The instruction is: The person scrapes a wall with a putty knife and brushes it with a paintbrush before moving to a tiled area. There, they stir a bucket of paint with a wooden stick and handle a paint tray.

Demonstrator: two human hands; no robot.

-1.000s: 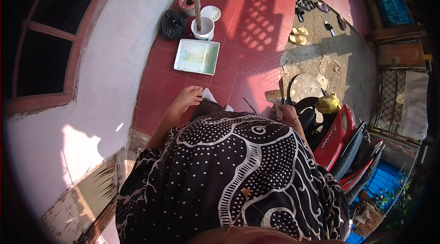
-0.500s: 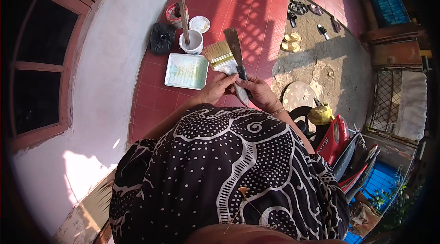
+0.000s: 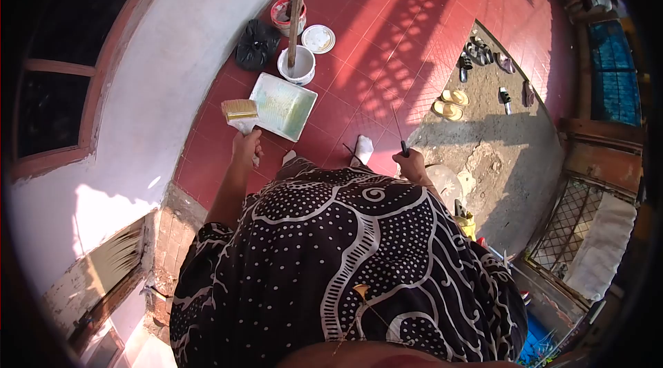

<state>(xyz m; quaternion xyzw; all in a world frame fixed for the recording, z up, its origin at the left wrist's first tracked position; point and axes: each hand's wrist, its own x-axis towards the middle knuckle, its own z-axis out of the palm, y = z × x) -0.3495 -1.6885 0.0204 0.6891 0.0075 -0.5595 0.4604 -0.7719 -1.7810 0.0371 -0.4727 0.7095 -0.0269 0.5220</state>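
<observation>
My left hand (image 3: 246, 148) is closed round the handle of a wide paintbrush (image 3: 239, 114), its bristles pointing up and away from me. The brush is just left of a white paint tray (image 3: 284, 107) on the floor. My right hand (image 3: 413, 164) grips the dark handle of a scraper (image 3: 400, 131), whose thin blade is seen edge-on, pointing away. Beyond the tray stands a white paint bucket (image 3: 297, 66) with a wooden stick (image 3: 295, 22) leaning up out of it.
A red-rimmed bucket (image 3: 282, 17), a white lid (image 3: 318, 39) and a black plastic bag (image 3: 256, 44) stand near the white wall (image 3: 155, 57). Several sandals (image 3: 452, 104) lie on the bare concrete patch (image 3: 494, 154) at right. Red tiles (image 3: 345, 98) cover the floor.
My hands have moved apart: the left took the brush left, the right took the scraper right. The view has turned, and my feet now show below.
</observation>
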